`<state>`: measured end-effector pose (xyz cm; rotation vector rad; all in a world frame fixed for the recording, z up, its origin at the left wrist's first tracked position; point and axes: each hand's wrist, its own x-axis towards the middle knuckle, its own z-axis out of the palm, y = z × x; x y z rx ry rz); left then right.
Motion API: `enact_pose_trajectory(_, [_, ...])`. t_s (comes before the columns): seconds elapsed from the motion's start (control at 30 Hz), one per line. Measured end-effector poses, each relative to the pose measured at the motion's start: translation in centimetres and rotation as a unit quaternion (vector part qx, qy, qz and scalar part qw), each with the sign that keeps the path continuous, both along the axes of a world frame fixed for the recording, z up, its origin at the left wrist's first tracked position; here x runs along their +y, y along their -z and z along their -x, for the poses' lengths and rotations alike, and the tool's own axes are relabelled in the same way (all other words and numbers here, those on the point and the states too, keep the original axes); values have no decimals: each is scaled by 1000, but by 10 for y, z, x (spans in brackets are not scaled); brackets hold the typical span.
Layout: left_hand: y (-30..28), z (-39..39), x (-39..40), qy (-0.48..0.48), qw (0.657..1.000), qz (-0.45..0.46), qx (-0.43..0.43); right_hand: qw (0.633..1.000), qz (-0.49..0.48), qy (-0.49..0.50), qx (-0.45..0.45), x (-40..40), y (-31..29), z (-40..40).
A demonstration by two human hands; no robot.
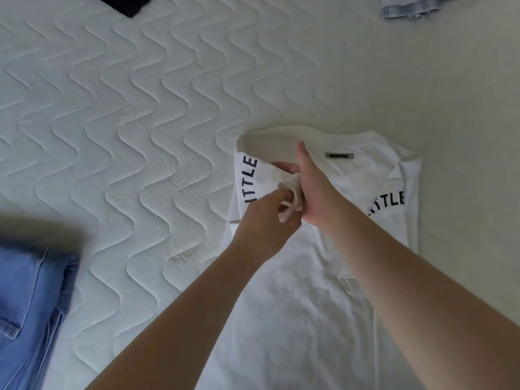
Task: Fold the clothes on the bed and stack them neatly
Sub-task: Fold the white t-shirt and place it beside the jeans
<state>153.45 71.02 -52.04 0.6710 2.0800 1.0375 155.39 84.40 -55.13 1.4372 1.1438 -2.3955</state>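
A white T-shirt [304, 305] with dark lettering lies flat on the quilted white mattress [112, 122], collar away from me, both sides folded inward. My left hand [264, 220] pinches a bunched bit of the shirt's white fabric just below the collar. My right hand [315, 190] is beside it, thumb pointing up toward the collar and fingers curled round the same bunched fabric. The two hands touch over the shirt's upper left part.
Blue denim jeans [28, 311] lie at the lower left edge. A dark garment [126, 2] shows at the top edge, and a light-blue denim piece [410, 8] at the top right. A smooth cream sheet [464, 94] covers the right side.
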Motion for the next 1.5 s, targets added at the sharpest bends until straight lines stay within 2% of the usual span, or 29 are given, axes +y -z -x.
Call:
enact_pose_trajectory(0.1, [4, 7, -4, 16, 999, -30, -38, 987, -115, -80, -79, 6, 7, -15])
enact_pose_trajectory(0.17, [8, 24, -10, -10, 999, -36, -24, 966, -192, -139, -102, 3, 13, -24])
enact_pose_trajectory(0.23, [18, 48, -14, -35, 999, -27, 27, 958, -218, -140, -126, -6, 20, -32])
enact_pose_trajectory(0.33, [40, 90, -9, -30, 989, 58, 136, 943, -245, -159, -158, -17, 27, -36])
enact_pose_trajectory(0.4, [54, 115, 0, 13, 975, 134, 178, 933, -266, -180, -162, -19, 31, -38])
enact_pose_trajectory(0.5, [66, 144, 20, 146, 934, 232, 229, 914, -298, -197, -194, -16, 34, -47])
enact_pose_trajectory(0.57, [67, 158, 37, 230, 906, 255, 248, 899, -302, -239, -210, -12, 34, -57])
enact_pose_trajectory(0.67, [63, 174, 57, 301, 880, 274, 246, 878, -326, -301, -177, -8, 26, -69])
enact_pose_trajectory(0.73, [61, 181, 68, 334, 853, 294, 272, 889, -330, -293, -120, -3, 12, -73])
enact_pose_trajectory(0.83, [58, 191, 82, 356, 830, 316, 291, 955, -204, -213, -15, 8, -13, -76])
enact_pose_trajectory(0.87, [57, 194, 85, 353, 830, 320, 291, 964, -176, -201, 1, 15, -20, -78])
enact_pose_trajectory(0.93, [57, 199, 90, 340, 833, 321, 295, 958, -194, -210, -4, 32, -25, -82])
enact_pose_trajectory(0.97, [58, 200, 93, 332, 835, 321, 298, 939, -252, -231, -33, 41, -21, -86])
enact_pose_trajectory(1.03, [62, 198, 98, 313, 840, 322, 304, 870, -390, -277, -118, 56, -9, -94])
enact_pose_trajectory(1.07, [65, 196, 100, 301, 843, 323, 307, 841, -433, -285, -156, 60, -2, -97])
enact_pose_trajectory(1.1, [68, 195, 101, 289, 846, 324, 308, 829, -452, -277, -178, 63, 6, -100])
enact_pose_trajectory(1.27, [80, 195, 101, 261, 863, 313, 297, 856, -411, -223, -218, 59, 37, -112])
enact_pose_trajectory(1.37, [86, 195, 99, 254, 876, 301, 279, 866, -410, -198, -208, 60, 41, -115])
enact_pose_trajectory(1.5, [93, 194, 99, 252, 878, 292, 283, 826, -473, -224, -208, 65, 43, -118])
